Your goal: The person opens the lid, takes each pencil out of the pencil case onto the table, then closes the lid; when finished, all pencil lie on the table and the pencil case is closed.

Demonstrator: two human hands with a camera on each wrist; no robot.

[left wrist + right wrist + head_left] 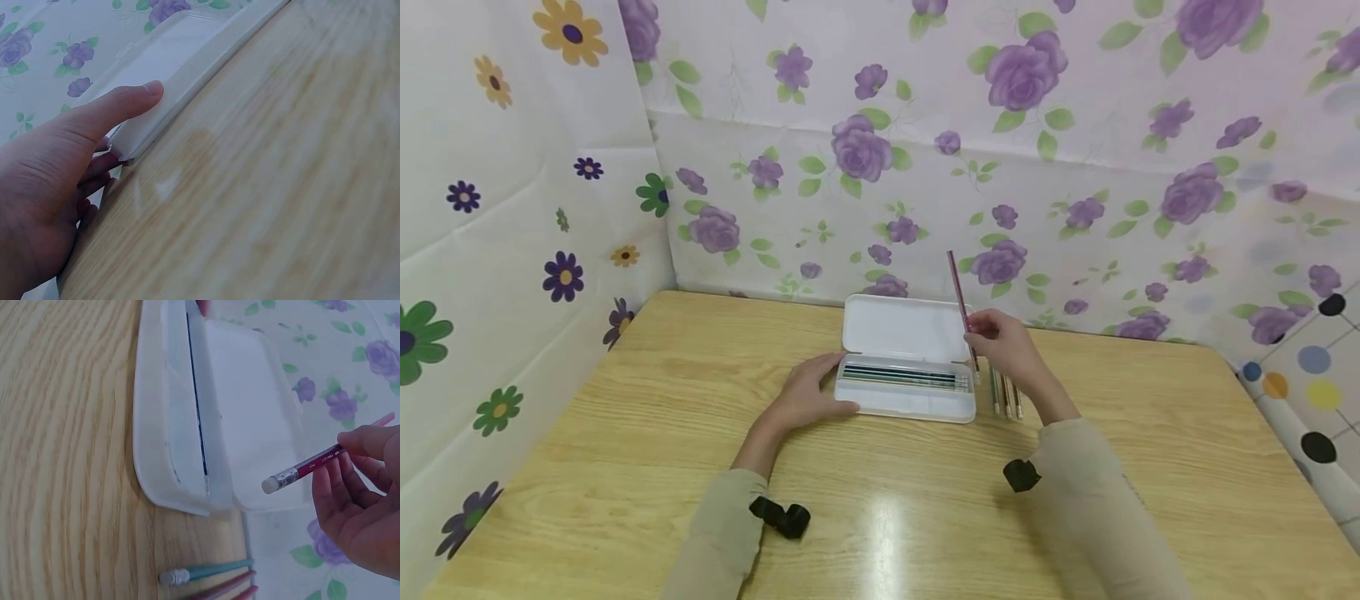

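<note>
A white pencil case (917, 406) lies on the table with its lid (898, 325) raised at the back. Several dark pencils (895, 377) lie lengthwise inside it. My left hand (808, 396) holds the case's left end, thumb on the front wall and fingers round the end, as the left wrist view also shows. Above the case's right end, my right hand (1009, 343) pinches a red pencil (315, 462) between thumb and fingers. It stands steeply tilted, its white eraser end downward. Several more pencils (1008, 404) lie on the table just right of the case, one of them green (209, 570).
The wooden table (880, 483) reaches back to a wall covering (790, 208) with purple flowers, close behind the raised lid. A flowered sheet (527, 250) hangs on the left. Dotted cloth (1300, 392) borders the right edge.
</note>
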